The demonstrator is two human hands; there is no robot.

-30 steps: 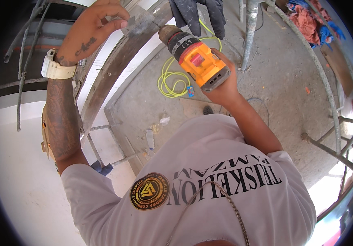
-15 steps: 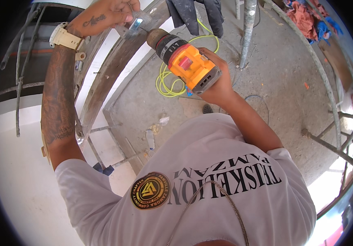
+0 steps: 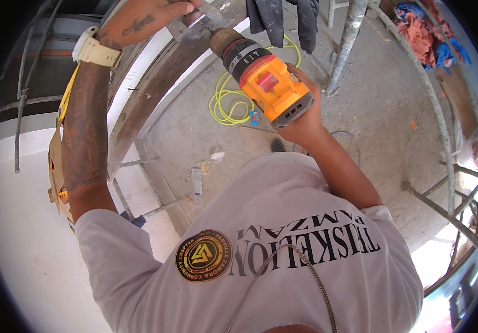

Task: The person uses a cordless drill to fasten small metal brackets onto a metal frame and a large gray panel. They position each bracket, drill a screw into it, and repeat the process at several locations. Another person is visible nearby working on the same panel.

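My right hand (image 3: pixel 305 122) is wrapped round the grip of a yellow and black cordless drill (image 3: pixel 272 91). The grip is mostly hidden beneath the drill's body. From the chuck (image 3: pixel 225 40) a thin bit points up and left, its tip at or close to a flat grey metal plate (image 3: pixel 182 30). My left hand (image 3: pixel 167 15) reaches in at the top edge, thumb and fingers closed at the plate's upper side; some fingers are cut off by the frame. The plate lies against a long weathered wooden beam (image 3: pixel 149 97).
Dark gloves (image 3: pixel 275 22) hang beside a scaffold pipe (image 3: pixel 347 47). A yellow-green cord (image 3: pixel 222 105) lies coiled on the concrete floor, near a plastic bottle (image 3: pixel 196 180). Crumpled red and blue sheeting (image 3: pixel 416 41) sits at upper right. A cardboard piece (image 3: pixel 56 164) shows behind my left forearm.
The drill, plate and both hands sit slightly farther right in the picture, the drill a little lower. The view has shifted, and more cardboard shows beside my left forearm. Both hands keep their hold.
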